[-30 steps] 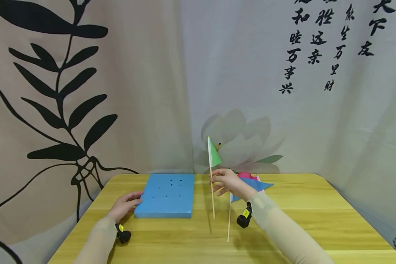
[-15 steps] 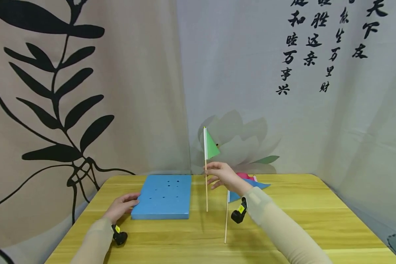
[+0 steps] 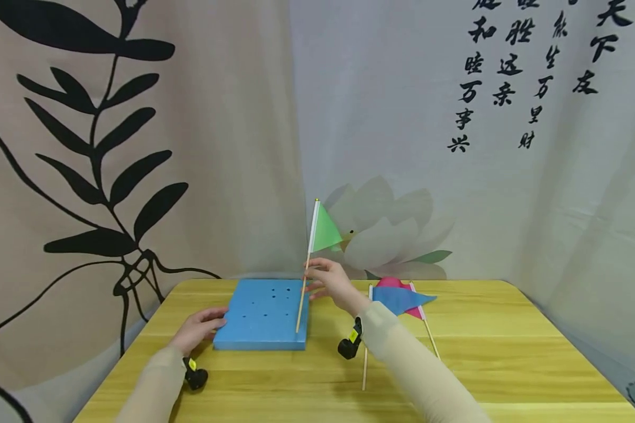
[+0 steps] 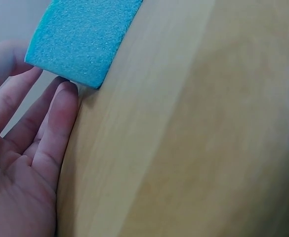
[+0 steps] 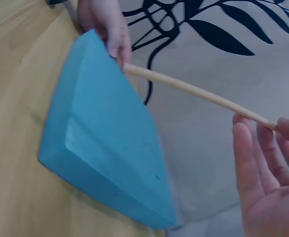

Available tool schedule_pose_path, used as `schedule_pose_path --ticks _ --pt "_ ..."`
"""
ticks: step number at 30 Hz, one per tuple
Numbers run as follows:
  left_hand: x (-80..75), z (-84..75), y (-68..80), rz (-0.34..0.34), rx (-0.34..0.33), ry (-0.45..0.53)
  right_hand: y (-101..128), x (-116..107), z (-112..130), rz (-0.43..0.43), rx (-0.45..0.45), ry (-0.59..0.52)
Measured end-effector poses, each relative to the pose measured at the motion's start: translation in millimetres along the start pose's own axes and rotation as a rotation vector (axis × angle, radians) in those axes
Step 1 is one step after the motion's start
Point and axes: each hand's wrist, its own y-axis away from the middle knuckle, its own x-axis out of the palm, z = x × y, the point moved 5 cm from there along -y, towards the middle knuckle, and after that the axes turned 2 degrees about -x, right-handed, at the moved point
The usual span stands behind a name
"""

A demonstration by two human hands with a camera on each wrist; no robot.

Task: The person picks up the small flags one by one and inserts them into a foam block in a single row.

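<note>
Over the near right corner of the blue foam block (image 3: 264, 314), your right hand (image 3: 330, 283) pinches the stick of the green flag (image 3: 325, 234) between thumb and fingertips, the other fingers loosely spread. A second ago that flag hung over bare tabletop (image 3: 508, 364), well to the right of the block; half a second ago it stood just beside the block's right edge. Now it has crossed leftward, and the stick leans, top to the right, with its lower tip at or just above the block's top face near the front right. Whether the tip touches foam, the head view does not settle; the right wrist view shows the stick running toward the block's far corner, tip hidden behind it

Your left hand (image 3: 198, 329) has not shifted: fingers straight, relaxed, resting against the block's near left corner, gripping nothing. The left wrist view confirms fingertips at the foam's edge

The holes in the block sit toward its far half; none holds a flag yet. The tip looks short of them, so judge the carry done and the aiming only begun

The blue flag (image 3: 399, 298) and pink flag (image 3: 394, 283) lie flat on the tabletop to your right, unmoved, overlapping
</note>
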Motion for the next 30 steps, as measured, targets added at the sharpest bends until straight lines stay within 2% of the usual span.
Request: schedule_pose_path --ticks 7,18,23,30 --pt "0.2 2.7 -4.4 -0.008 0.0 0.002 -14.3 23.6 -14.9 -0.079 -0.033 -0.039" --pt "8.8 7.7 -2.5 -0.021 -0.018 0.027 -27.4 40.6 -15.7 -0.204 -0.105 -0.069" --pt "5.3 8.6 -0.9 -0.039 -0.031 0.021 -34.2 53.7 -16.9 -0.244 -0.124 -0.083" --pt "-2.5 3.8 -2.6 -0.056 -0.032 0.014 -40.8 73.4 -13.0 -0.252 -0.185 -0.088"
